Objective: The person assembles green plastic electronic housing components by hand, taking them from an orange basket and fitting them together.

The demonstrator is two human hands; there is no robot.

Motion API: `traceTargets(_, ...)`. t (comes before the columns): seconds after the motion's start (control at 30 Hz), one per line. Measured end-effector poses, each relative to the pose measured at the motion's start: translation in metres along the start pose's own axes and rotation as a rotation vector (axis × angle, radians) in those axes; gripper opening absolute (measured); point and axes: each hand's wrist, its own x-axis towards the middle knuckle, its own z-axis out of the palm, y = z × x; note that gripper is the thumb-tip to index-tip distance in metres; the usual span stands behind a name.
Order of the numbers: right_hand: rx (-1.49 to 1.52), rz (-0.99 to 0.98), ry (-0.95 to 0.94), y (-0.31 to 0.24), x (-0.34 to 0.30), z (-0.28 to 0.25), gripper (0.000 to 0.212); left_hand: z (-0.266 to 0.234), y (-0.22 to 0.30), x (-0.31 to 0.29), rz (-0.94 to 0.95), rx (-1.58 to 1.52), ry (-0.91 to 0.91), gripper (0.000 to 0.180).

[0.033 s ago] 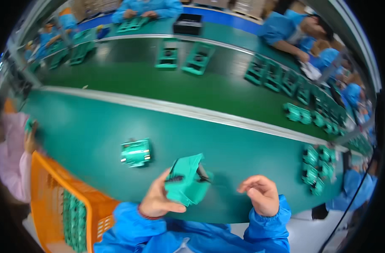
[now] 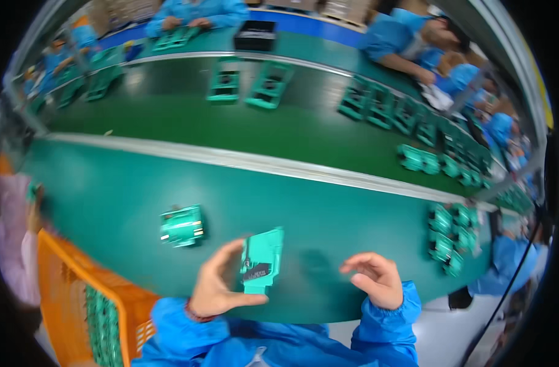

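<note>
My left hand (image 2: 215, 284) grips a green plastic housing (image 2: 266, 252) by its left side, with the thumb below and the fingers behind its edge. The housing stands tilted above the table and turns a side with a dark label toward me. To the right of it, my right hand (image 2: 375, 278) hovers apart from everything, its fingers loosely curved and spread, with nothing between them. A second green housing (image 2: 181, 226) with shiny metal contacts lies on the green table (image 2: 139, 177), left of my left hand.
An orange crate (image 2: 77, 269) holding several green parts stands at the lower left. Several green assemblies (image 2: 452, 235) sit in a group on the table's right. Beyond a pale rail (image 2: 230, 158), a green conveyor belt (image 2: 163, 116) carries green frames (image 2: 268, 85). Co-workers sit around.
The housing has turned in my left hand, so its open end no longer faces me and its labelled side shows. The whole view has shifted slightly. My right hand stays apart and unoccupied.
</note>
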Motion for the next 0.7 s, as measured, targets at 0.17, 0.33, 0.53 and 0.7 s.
traceTargets(0.17,-1.05,-0.022,0.457,-0.018,-0.031,-0.11,0.044,-0.017,-0.001,0.017,0.164,1.318,0.214,0.072)
traceTargets(0.33,-1.565,0.041,0.528,-0.043,-0.08,-0.222,0.08,-0.035,-0.007,0.027,-0.015,1.375,0.155,0.076)
traceTargets(0.53,-1.529,0.314,0.624,0.012,-0.038,-0.287,0.085,-0.036,0.006,0.026,-0.138,1.44,0.118,0.086)
traceTargets(0.7,-1.468,0.445,0.709,0.032,-0.023,-0.269,0.077,-0.012,0.018,0.02,-0.013,1.425,0.172,0.081)
